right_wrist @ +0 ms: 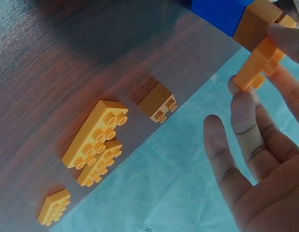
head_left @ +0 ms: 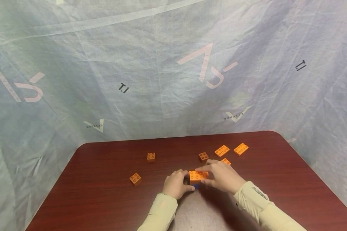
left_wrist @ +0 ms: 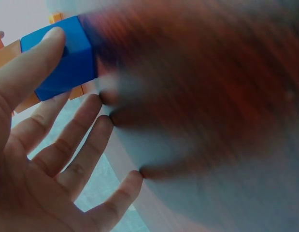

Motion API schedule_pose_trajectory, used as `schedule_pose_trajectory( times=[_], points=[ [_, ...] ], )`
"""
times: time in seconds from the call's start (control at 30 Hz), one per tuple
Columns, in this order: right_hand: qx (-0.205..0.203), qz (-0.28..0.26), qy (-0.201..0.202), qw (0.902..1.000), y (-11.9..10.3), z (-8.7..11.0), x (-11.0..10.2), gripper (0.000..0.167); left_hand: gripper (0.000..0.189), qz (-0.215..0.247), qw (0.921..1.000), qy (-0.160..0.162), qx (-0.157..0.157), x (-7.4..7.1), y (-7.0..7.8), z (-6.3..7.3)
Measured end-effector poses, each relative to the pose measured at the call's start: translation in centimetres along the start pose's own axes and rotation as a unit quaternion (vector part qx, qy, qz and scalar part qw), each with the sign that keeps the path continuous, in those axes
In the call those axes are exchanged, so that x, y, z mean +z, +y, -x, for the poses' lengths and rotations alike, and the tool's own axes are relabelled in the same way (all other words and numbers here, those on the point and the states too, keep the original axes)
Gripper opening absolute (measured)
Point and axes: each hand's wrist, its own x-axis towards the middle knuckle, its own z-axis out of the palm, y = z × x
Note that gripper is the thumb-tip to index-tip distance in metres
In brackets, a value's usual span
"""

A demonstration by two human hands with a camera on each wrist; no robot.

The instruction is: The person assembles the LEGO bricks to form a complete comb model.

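A stack of toy building bricks stands between the two hands. At its bottom is a blue brick point(left_wrist: 74, 60); a dull orange brick point(right_wrist: 253, 24) sits above it. On top lies a longer, thin, bright orange brick point(head_left: 197, 175), overhanging the stack to the right. My left hand point(head_left: 174, 184) holds the blue brick, thumb on its near side and index finger behind it; the other fingertips touch the table. My right hand point(head_left: 224, 175) pinches the thin orange brick by its overhanging end, thumb in front and fingers behind. Whether that brick is fully pressed down, I cannot tell.
Two small square orange bricks lie on the left, one nearer point(head_left: 135, 179), one farther point(head_left: 151, 156). Behind the right hand are another square brick point(head_left: 203, 156) and thin orange bricks point(head_left: 222, 150). A grey printed cloth point(head_left: 162, 106) hangs behind the dark red table point(head_left: 98, 192).
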Motion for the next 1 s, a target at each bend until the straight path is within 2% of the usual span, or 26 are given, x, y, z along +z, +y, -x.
schedule_pose_trajectory(
  times=[0.27,0.57,1.0],
  points=[
    [-0.002,-0.012,0.003,0.9999,0.17,0.15,0.28,0.038,0.036,0.004,1.0000,0.000,0.008,-0.17,-0.01,0.06],
    [-0.013,-0.047,-0.005,0.9988,0.63,0.11,0.42,0.035,0.042,0.001,0.9999,0.006,0.010,-0.11,0.11,0.05],
    [0.007,0.010,-0.007,0.9999,-0.19,-0.16,0.10,0.037,0.040,0.001,0.9999,0.010,0.012,0.14,-0.04,0.04]
  ],
)
